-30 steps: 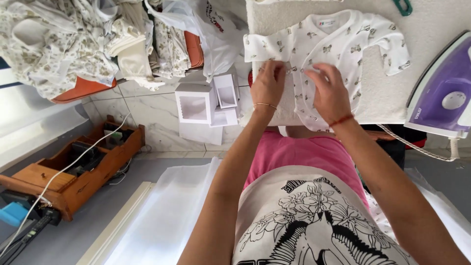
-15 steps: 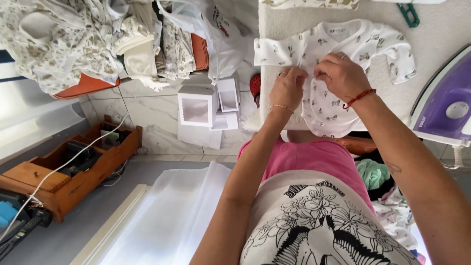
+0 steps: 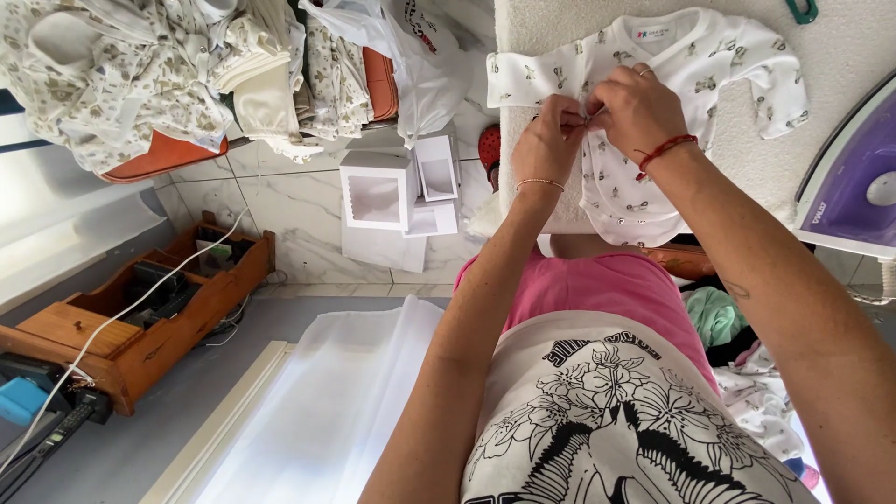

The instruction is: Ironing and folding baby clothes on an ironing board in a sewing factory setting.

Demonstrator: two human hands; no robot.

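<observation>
A small white baby top (image 3: 653, 112) with a scattered print lies flat, sleeves spread, on the pale, nubbly padded ironing surface (image 3: 840, 140). Both hands meet at the middle of its front: the left hand (image 3: 549, 140) pinches the fabric edge between thumb and fingertips, and the right hand (image 3: 639, 110), with a red cord at the wrist, pinches the facing edge, the two touching as if working a snap on the placket. Judging from this, the garment is already laid out smooth, but its front closure looks only partly fastened, and no fold has been made. A purple and white iron (image 3: 854, 187) sits just beside the right sleeve. Away to the left, a heap of soft, crumpled printed clothes (image 3: 121, 65) waits.
</observation>
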